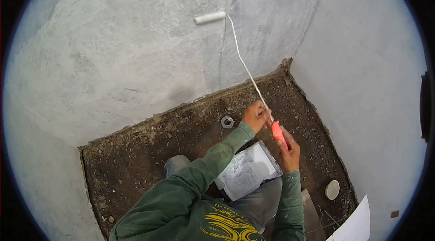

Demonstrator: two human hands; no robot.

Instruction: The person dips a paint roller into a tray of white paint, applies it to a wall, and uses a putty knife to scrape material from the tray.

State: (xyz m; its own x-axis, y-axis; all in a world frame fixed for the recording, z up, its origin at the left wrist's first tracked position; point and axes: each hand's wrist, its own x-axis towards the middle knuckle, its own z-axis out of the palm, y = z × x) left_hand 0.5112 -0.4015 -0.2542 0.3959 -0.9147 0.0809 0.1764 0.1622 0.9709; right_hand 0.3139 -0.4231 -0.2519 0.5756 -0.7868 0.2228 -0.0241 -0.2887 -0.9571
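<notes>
A paint roller with a white sleeve (210, 18) rests against the grey plastered wall, its long white wire frame (244, 66) slanting down toward me. My left hand (257, 116) is closed around the lower part of that frame, just above the handle. Gripped in my right hand (289, 149) is the orange-red handle (278, 133). Below my hands, by my legs, sits a paint tray (273, 161) with white paint in its well and a smeared ramp.
Bare soil (131, 164) covers the floor between the walls. A roll of tape or wire (227, 122) lies near the wall. On the right are a small white bowl or lid (332, 190) and a white sheet (355, 223). The wall corner (290, 60) stands ahead.
</notes>
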